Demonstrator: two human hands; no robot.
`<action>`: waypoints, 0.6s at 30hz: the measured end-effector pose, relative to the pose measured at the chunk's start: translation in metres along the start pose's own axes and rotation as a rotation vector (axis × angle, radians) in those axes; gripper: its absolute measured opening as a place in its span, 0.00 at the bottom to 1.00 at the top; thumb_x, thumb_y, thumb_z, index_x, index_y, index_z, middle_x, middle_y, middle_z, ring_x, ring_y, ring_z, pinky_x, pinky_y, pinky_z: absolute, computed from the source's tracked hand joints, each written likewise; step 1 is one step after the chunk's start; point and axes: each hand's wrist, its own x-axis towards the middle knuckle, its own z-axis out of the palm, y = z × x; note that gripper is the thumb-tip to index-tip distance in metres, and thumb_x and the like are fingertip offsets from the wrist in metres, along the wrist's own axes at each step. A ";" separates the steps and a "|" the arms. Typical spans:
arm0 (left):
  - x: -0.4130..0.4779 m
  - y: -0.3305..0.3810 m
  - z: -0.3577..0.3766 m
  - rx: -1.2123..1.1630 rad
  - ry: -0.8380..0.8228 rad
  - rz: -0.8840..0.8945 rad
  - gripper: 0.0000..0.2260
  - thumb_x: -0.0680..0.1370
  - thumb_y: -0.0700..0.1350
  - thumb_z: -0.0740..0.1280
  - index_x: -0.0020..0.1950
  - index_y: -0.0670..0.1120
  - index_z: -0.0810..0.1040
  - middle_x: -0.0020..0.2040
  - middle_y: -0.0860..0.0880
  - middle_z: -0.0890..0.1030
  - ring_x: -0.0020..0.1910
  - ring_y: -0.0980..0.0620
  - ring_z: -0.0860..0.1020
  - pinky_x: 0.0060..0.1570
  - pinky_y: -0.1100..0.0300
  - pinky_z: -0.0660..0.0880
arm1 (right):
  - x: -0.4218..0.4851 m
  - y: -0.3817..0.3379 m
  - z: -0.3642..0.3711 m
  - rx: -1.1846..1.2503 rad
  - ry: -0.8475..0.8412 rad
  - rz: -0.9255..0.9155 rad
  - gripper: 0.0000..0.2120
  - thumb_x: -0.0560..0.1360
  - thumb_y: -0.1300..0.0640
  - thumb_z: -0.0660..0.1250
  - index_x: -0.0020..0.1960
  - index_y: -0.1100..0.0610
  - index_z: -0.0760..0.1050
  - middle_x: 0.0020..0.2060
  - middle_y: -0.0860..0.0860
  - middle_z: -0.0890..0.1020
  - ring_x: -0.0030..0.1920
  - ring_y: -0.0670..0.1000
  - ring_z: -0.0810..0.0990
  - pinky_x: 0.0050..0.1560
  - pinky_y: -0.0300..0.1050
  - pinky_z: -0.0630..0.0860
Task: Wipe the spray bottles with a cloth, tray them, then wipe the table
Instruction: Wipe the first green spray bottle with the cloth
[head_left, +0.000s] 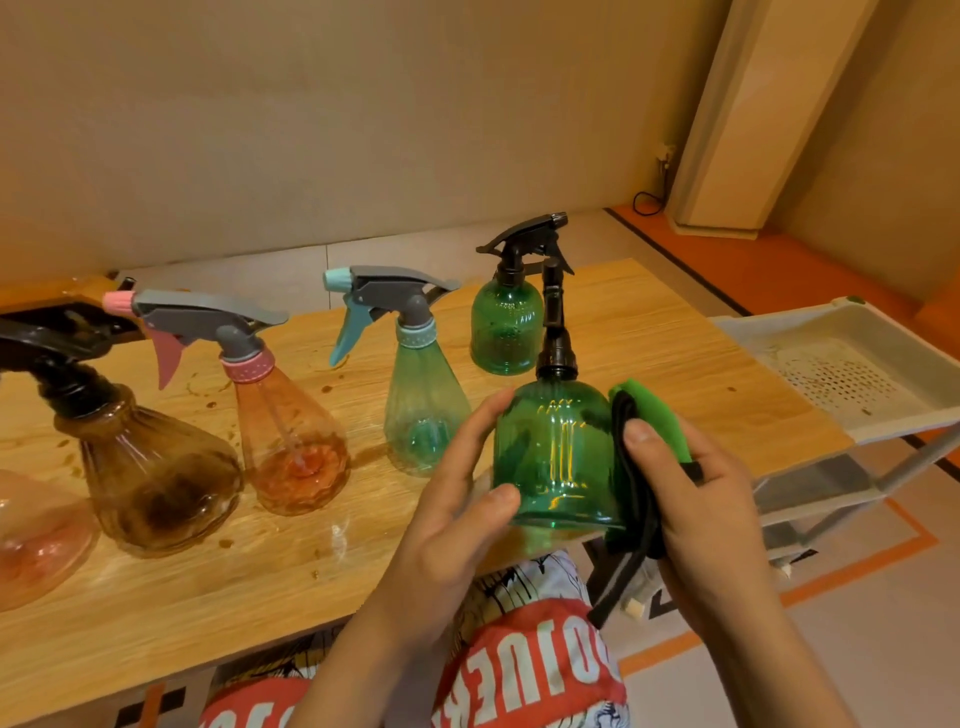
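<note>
My left hand (457, 499) grips a green round spray bottle (556, 457) with a black nozzle, held upright above the table's front edge. My right hand (696, 499) presses a green cloth (657, 421) with black trim against the bottle's right side. On the wooden table (649, 332) stand a second green bottle (504, 327), a teal bottle (423, 410), a pink-orange bottle (291, 431) and a brown bottle (150, 467). A pink bottle's base (36, 540) shows at the far left edge.
A white perforated tray (852, 364) tops a rack just right of the table. Brown drops and wet smears spot the tabletop around the bottles. A beige wall runs behind, and orange-lined floor lies to the right.
</note>
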 end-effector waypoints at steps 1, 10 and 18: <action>0.002 0.000 -0.003 0.027 -0.015 -0.017 0.26 0.79 0.47 0.66 0.76 0.62 0.69 0.77 0.58 0.71 0.76 0.49 0.71 0.68 0.48 0.75 | 0.001 0.001 0.000 0.004 0.002 -0.024 0.11 0.70 0.50 0.71 0.51 0.43 0.87 0.47 0.53 0.88 0.48 0.53 0.87 0.43 0.44 0.84; 0.028 -0.006 -0.011 0.282 0.010 -0.028 0.39 0.66 0.63 0.81 0.72 0.66 0.67 0.69 0.56 0.77 0.69 0.50 0.77 0.67 0.44 0.75 | 0.009 0.019 0.002 -0.114 0.064 -0.337 0.19 0.69 0.53 0.76 0.59 0.44 0.83 0.54 0.39 0.86 0.56 0.42 0.84 0.52 0.34 0.79; 0.045 -0.018 -0.014 0.265 -0.049 -0.066 0.36 0.75 0.39 0.74 0.78 0.59 0.63 0.70 0.65 0.76 0.72 0.53 0.75 0.67 0.53 0.77 | 0.033 0.039 -0.014 -0.292 0.001 -0.351 0.20 0.72 0.45 0.72 0.64 0.39 0.79 0.62 0.40 0.82 0.67 0.46 0.79 0.66 0.56 0.78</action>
